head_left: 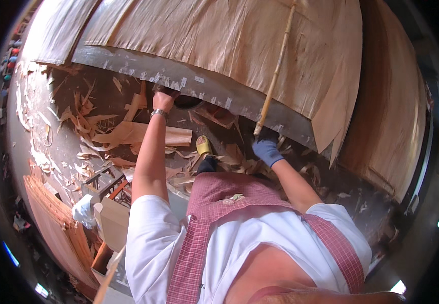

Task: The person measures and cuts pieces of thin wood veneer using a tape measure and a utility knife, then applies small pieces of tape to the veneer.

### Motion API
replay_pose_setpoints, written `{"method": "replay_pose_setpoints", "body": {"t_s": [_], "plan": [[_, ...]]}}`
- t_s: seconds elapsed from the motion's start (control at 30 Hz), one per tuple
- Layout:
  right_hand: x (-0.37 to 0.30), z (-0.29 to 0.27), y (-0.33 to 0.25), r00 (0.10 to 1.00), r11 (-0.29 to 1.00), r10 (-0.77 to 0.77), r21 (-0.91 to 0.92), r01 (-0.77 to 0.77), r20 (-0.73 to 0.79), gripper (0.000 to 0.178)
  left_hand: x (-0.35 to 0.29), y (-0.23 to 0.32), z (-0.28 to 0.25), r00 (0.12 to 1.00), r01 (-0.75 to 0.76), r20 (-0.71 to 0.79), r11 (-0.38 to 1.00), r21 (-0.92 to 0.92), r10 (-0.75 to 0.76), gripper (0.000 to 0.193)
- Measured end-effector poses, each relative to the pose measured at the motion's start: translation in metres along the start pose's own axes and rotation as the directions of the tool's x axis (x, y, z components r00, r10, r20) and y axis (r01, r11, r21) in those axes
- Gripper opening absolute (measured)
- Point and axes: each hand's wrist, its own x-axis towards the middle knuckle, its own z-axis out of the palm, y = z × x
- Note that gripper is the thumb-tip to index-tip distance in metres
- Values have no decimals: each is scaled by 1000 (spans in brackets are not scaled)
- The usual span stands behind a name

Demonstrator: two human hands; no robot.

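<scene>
My left hand, bare and with a metal watch band at the wrist, reaches to the near edge of a grey board. Its fingers are in shadow against that edge and cannot be made out. My right hand wears a blue knitted glove with a dark front. It is closed at the near end of a long bamboo stick, which slants away across thin wood veneer sheets. The veneer lies layered on the board, its near edge uneven, with a pointed torn flap at the right.
Veneer scraps litter the floor around my yellow shoe. At the lower left are a metal frame, an open cardboard box, a white plastic bag and stacked wood sheets. More veneer stands at the right.
</scene>
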Motion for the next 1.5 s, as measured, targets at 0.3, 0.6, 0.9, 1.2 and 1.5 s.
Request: {"method": "replay_pose_setpoints", "body": {"t_s": [0.3,0.6,0.9,1.2,1.5], "plan": [[108,20,-193,835,-524,544,811,259,85,27,19,42,16,993,89,49,940,329,-111,39],[187,99,-189,866,515,493,776,-363,78,71,32,6,-73,965,10,153,616,788,-212,32],[158,74,-201,962,398,208,883,-248,177,62,-117,-229,-495,809,494,-566,706,508,-159,26],[-51,19,-126,740,198,-168,713,673,-651,35,-212,106,-77,722,292,692,911,-291,-10,15],[-193,-69,160,973,106,86,969,-223,215,38,-252,416,50,720,-213,585,921,-327,374,48]]}}
